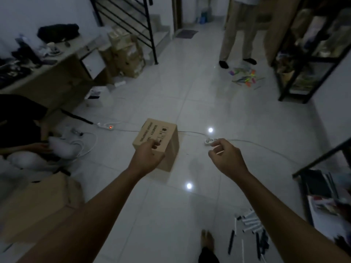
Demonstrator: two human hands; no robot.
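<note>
A small cardboard box (161,133) with black print on its top stands on the white tiled floor in the middle. My left hand (147,158) reaches out over its near left corner with fingers loosely curled; no object shows in it, and I cannot tell if it touches the box. To the right of the box, my right hand (227,155) hovers with loosely curled fingers, thumb near the index finger. It is just short of a white plug block (209,141) on a thin white cable (252,144).
A power strip (106,127) with a red light lies left of the box. A person (17,130) sits at the left beside a large carton (38,204). Another person (237,35) stands at the back. Black shelving (296,59) lines the right. Pens and tubes (248,224) lie by my foot (207,239).
</note>
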